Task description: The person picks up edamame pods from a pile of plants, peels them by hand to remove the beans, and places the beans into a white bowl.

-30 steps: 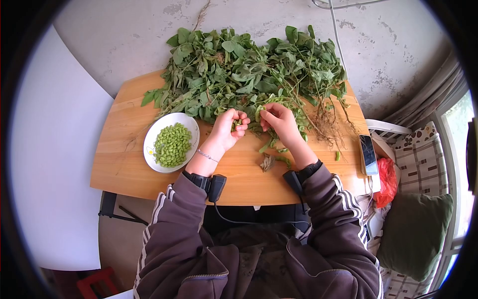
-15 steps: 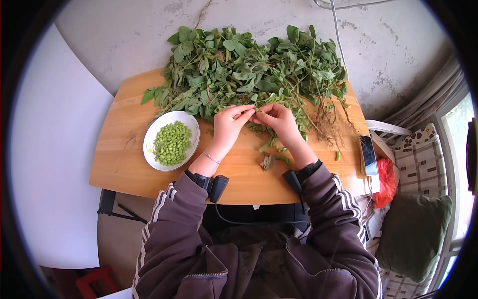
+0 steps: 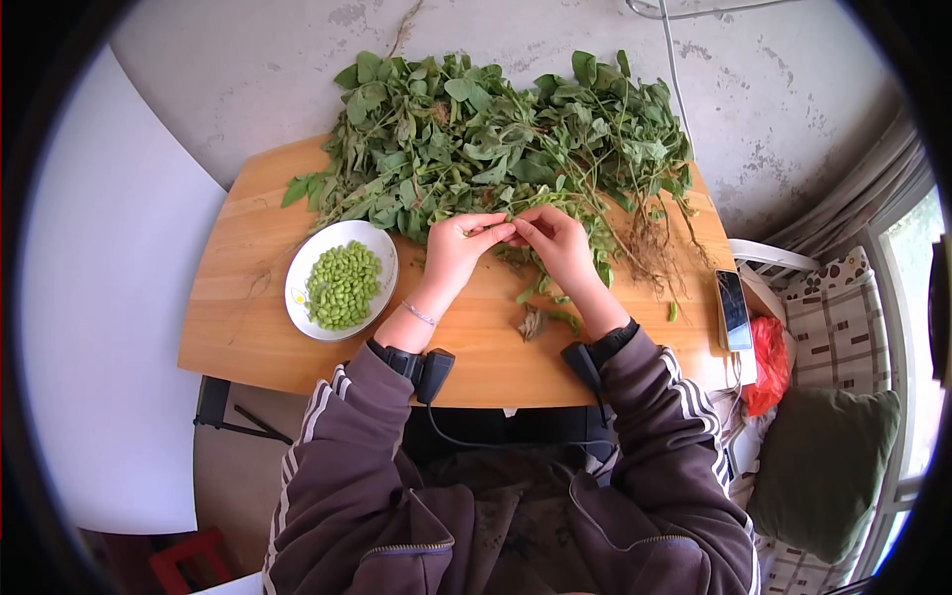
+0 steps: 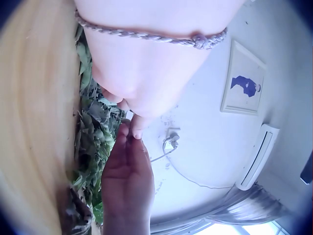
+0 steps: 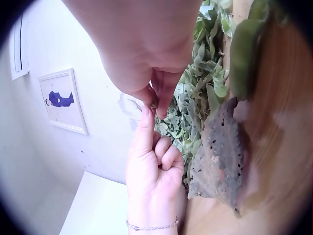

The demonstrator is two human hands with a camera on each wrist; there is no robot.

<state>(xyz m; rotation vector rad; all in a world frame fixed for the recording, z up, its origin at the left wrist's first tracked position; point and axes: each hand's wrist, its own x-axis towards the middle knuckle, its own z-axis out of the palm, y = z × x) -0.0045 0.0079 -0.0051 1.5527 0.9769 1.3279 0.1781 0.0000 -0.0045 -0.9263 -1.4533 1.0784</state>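
Over the front of the leafy pile, my left hand (image 3: 454, 254) and right hand (image 3: 561, 252) meet fingertip to fingertip. Between them they pinch a small green bean pod (image 5: 153, 105), mostly hidden by the fingers. In the right wrist view, the left thumb presses at the pod while the other left fingers curl into the palm. A white bowl (image 3: 297, 260) of shelled green beans (image 3: 343, 287) stands left of my left hand. Uprooted bean plants (image 3: 496, 139) with leaves, stems and roots heap across the back of the table.
On the wooden table (image 3: 248, 332), a withered leaf (image 5: 217, 156) and a loose green pod (image 5: 244, 56) lie below my right hand. A phone (image 3: 733, 309) rests at the right edge. Beyond it are a red plastic bag (image 3: 768, 367) and a dark green cushion (image 3: 828, 466).
My left hand, curled and apart from the right a second ago, has turned and come right to meet it at the pod. Since half a second ago only the fingers have shifted slightly.
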